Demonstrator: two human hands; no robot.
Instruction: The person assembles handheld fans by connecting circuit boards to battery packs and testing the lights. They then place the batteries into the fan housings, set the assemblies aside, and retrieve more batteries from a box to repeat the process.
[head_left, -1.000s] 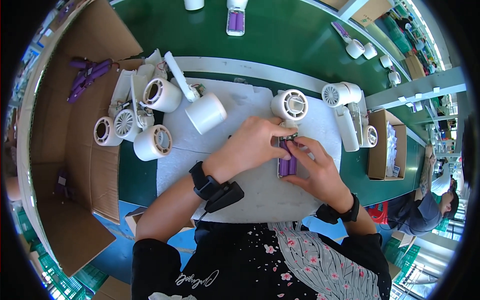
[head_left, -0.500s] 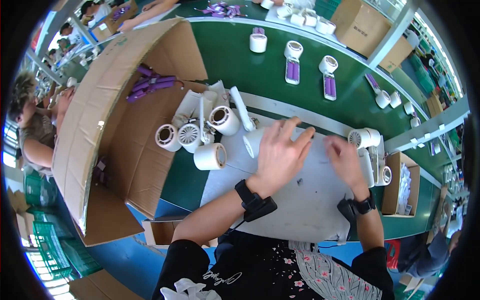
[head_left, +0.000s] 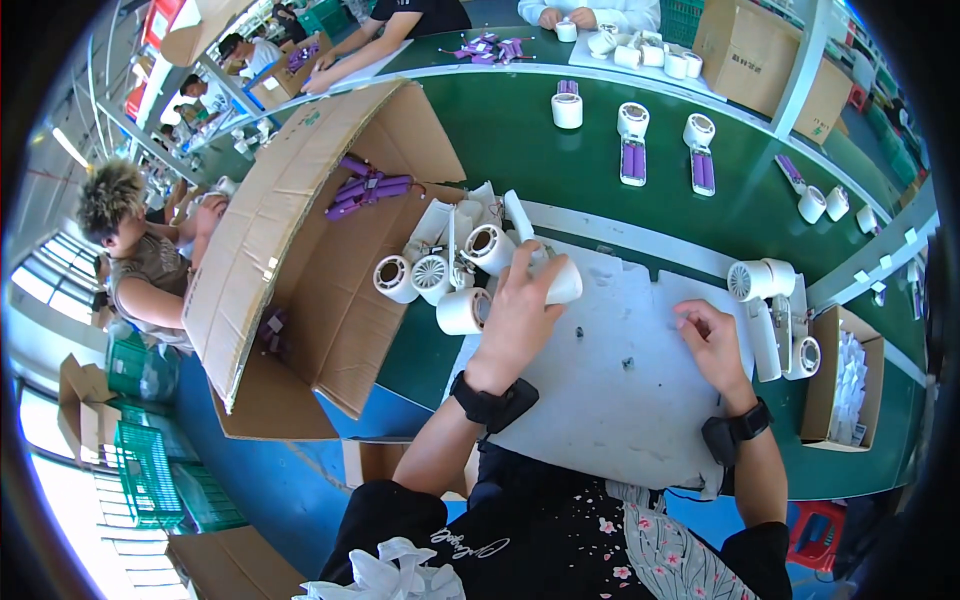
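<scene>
My left hand (head_left: 515, 325) is over a white cylindrical housing (head_left: 567, 283), its thumb and fingers around the left part, which they hide. Just left of it lie several white fan-like units, among them one with a slatted round grille (head_left: 431, 277) and a plain white cylinder (head_left: 462, 312). My right hand (head_left: 712, 345) hovers above the right side of the grey mat (head_left: 600, 400), its fingers loosely bent and apart with nothing between them. Beyond that hand are more white fan units (head_left: 760, 280). Both wrists wear black bands.
A large cardboard box (head_left: 262, 240) on its side at the left holds purple battery packs (head_left: 372, 190). At right stands a small carton (head_left: 842, 380) of white pieces. White units with purple cells (head_left: 633, 160) lie across the green bench (head_left: 480, 120). Co-workers sit left and beyond.
My left hand has shifted left across the housing, whose right end now shows. My right hand has drawn slightly toward me. The head view has swung, moving the scene rightward in the picture.
</scene>
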